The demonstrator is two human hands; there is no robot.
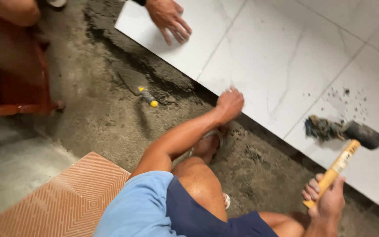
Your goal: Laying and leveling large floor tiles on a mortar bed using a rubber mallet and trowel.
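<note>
My left hand (230, 104) is closed and rests on the near edge of a large white marbled tile (281, 61) laid over grey mortar. My right hand (327, 199) grips the yellow wooden handle of a rubber mallet (356, 140); its dark, mortar-caked head hovers over the neighbouring white tile (365, 166) at the right. Another person's hand (168, 18) lies flat on a white tile (198, 39) at the top. I squat in blue shorts with one sandalled foot (207, 147) on the mortar.
A trowel with a yellow-tipped handle (139, 87) lies in the wet mortar bed (110, 114). A terracotta-coloured patterned tile (66, 202) sits at lower left. A red wooden piece of furniture (14, 74) stands at the left. Mortar specks dot the right tile.
</note>
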